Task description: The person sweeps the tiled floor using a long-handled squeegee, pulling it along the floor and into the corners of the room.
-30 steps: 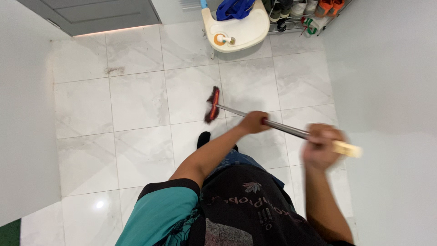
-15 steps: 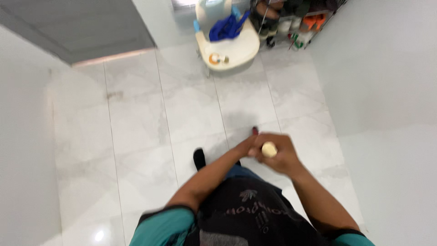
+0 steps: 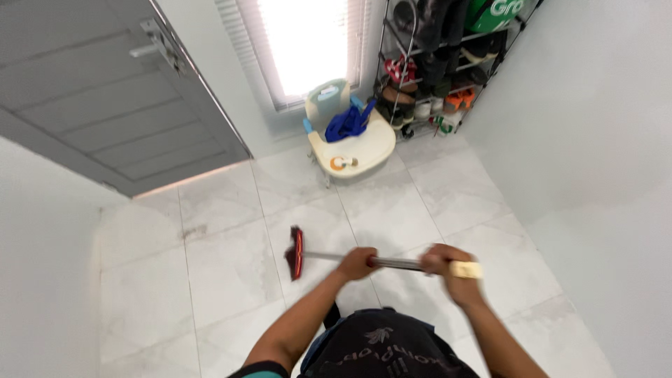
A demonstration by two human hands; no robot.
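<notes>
Item: broom [image 3: 336, 256], red head [image 3: 296, 253] down on the white tiled floor [image 3: 231, 266]. Left hand [image 3: 357, 264] was clamped mid-shaft, right hand [image 3: 442, 262] clamped by the pale handle end [image 3: 466, 269]. Sweeping judged underway; a dark smudge [image 3: 192, 231] near the door [image 3: 105, 84] remained.

A cream baby seat [image 3: 353, 150] stands near a shoe rack [image 3: 437, 70] and grey door [image 3: 105, 84].

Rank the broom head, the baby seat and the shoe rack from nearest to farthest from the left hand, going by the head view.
1. Broom head: just left of the left hand, on the floor tiles.
2. Baby seat: farther ahead, below the window.
3. Shoe rack: farthest, in the far right corner.
</notes>
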